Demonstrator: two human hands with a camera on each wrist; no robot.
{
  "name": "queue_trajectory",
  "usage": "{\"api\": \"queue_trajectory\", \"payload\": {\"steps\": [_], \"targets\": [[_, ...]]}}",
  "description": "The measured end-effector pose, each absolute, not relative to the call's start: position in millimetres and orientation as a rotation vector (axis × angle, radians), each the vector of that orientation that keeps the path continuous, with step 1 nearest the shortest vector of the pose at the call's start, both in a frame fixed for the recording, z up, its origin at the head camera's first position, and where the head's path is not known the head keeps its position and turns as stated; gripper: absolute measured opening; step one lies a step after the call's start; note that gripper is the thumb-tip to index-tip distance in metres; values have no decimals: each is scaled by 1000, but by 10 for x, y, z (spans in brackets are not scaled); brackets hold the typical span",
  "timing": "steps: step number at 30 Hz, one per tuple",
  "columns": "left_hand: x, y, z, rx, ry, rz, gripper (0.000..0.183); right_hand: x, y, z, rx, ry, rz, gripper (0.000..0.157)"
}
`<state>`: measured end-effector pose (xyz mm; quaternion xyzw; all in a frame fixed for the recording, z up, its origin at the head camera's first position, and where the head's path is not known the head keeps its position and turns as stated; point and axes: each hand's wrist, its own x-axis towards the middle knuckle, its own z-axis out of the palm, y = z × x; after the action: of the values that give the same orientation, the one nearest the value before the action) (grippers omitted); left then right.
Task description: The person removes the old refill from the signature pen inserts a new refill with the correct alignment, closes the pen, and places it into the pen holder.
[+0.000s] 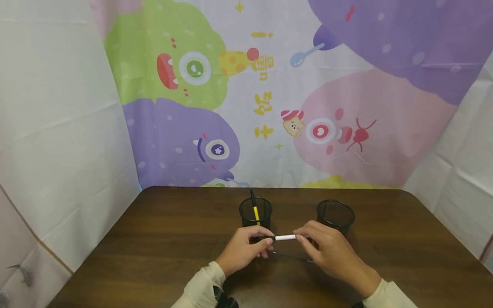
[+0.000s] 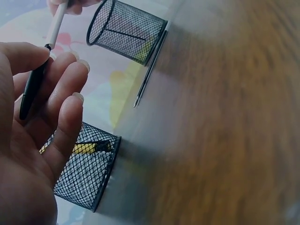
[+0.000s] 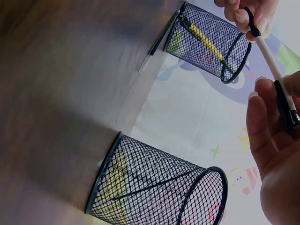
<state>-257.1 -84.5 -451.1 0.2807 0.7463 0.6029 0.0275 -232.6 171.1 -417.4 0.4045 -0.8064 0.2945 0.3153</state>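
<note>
A pen (image 1: 285, 237) with a white barrel and black ends spans the two hands above the table. My left hand (image 1: 240, 248) pinches its black tapered end (image 2: 33, 89) between thumb and fingers. At the other end my right hand (image 1: 333, 252) holds the black part with the clip (image 3: 286, 105), thumb and fingertips around it. Below the pen, a thin dark rod with a pale pointed tip, like a pen refill (image 1: 292, 256), lies on the table.
Behind the left hand stands a black mesh cup (image 1: 244, 219) with a yellow and black pen (image 1: 256, 211) in it. A second mesh cup (image 1: 336, 226) is behind the right hand. The brown table (image 1: 161, 244) ends at a cartoon-printed cloth (image 1: 269, 162).
</note>
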Motion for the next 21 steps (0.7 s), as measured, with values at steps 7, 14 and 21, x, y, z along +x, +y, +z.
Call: {"api": "queue_trajectory", "payload": {"steps": [7, 14, 21], "targets": [[-2570, -850, -4512, 855, 2319, 1861, 11, -2321, 1681, -4166, 1076, -2107, 872, 23], [-2574, -857, -4522, 865, 2311, 1868, 11, -2329, 1677, -4160, 1069, -2121, 888, 19], [-2579, -859, -4519, 887, 2306, 1877, 11, -2344, 1690, -4185, 1058, -2125, 937, 18]]}}
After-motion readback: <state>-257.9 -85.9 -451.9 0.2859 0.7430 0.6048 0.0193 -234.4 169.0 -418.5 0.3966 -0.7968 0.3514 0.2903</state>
